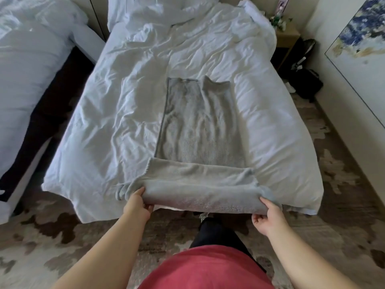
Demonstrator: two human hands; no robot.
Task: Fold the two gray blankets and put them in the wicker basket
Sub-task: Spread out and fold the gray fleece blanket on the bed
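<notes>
One gray blanket [200,130] in view, lying lengthwise on the white bed [260,113], near end turned over. Two hands: left hand [136,205] and right hand [268,217] each grip a near corner, fingers curled under.

On my feed a wrinkled white duvet [260,105] fills the middle of the frame, with pillows [158,9] at the top. A second bed [31,69] runs down the left edge. Upper right I've got a wooden nightstand [288,38], a black bag [306,82] on the floor just below it, and a painting [362,34] at the right edge. Blotchy carpet [62,236] along the bottom.
</notes>
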